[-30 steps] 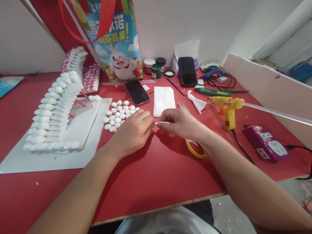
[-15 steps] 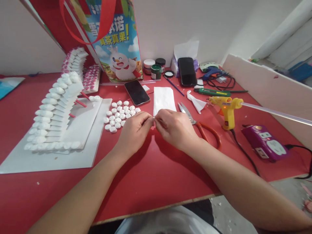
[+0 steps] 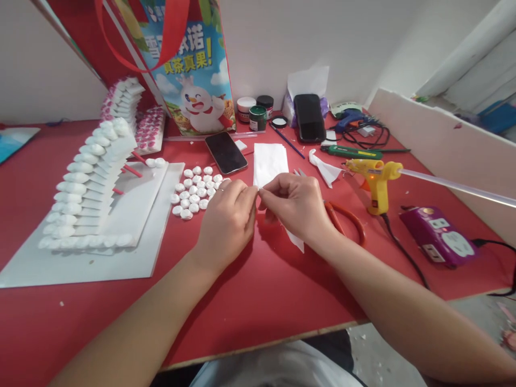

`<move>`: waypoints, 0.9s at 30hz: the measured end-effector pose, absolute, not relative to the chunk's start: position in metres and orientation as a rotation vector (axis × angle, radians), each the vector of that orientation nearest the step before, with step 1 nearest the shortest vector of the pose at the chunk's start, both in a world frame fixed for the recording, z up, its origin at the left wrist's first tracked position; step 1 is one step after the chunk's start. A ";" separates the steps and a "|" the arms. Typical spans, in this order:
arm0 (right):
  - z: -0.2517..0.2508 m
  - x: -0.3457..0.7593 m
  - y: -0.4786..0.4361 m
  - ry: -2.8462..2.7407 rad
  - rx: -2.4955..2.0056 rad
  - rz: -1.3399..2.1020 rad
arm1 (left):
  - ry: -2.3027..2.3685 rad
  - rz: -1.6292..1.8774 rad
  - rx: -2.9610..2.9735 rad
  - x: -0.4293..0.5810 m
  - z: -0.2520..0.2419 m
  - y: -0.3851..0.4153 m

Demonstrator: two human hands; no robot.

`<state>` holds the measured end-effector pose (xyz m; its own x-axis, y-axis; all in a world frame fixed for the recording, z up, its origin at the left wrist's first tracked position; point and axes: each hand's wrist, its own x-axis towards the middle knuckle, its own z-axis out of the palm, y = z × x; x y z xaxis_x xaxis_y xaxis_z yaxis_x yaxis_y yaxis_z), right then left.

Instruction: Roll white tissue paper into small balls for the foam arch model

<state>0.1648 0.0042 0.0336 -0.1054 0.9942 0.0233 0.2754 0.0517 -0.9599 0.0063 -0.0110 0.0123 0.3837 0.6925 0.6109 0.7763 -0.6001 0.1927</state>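
Note:
My left hand (image 3: 229, 217) and my right hand (image 3: 296, 207) meet fingertip to fingertip over the red table, both closed in a pinch. A small white bit shows between the fingertips. From under my right palm hangs the end of a white tissue paper strip (image 3: 297, 242); the rest is hidden by the hand. Just left of my left hand lie several small white paper rolls (image 3: 193, 191), partly covered by it. A stack of white tissue sheets (image 3: 271, 158) lies right beyond my fingers. Scissors (image 3: 350, 217) with orange handles rest partly behind my right hand.
At left, a white paper model (image 3: 97, 183) stands on white boards (image 3: 121, 269). A phone (image 3: 226, 152), paint jars (image 3: 258, 117) and a printed bag (image 3: 197, 80) are farther back. To the right are a yellow glue gun (image 3: 377, 183) and a purple power socket box (image 3: 438, 236).
My right hand has turned and its fingers have lifted, covering more of the scissors' blades. A white strip end has come into view below it. My left hand has shifted slightly right.

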 end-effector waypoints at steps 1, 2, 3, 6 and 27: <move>0.035 0.164 0.004 -1.442 -1.287 1.216 | -1.312 -0.982 -2.471 0.006 0.012 -0.011; 0.036 0.164 0.004 -1.389 -1.239 1.297 | -1.292 -0.954 -2.439 0.005 0.012 -0.010; 0.038 0.164 0.003 -1.356 -1.200 1.353 | -1.274 -0.933 -2.414 0.005 0.012 -0.010; 0.043 0.165 0.003 -1.334 -1.154 1.395 | -1.239 -0.927 -2.393 0.002 0.011 -0.008; 0.035 0.173 0.004 -1.880 -1.152 0.849 | -1.806 -1.865 -2.758 0.001 0.025 -0.011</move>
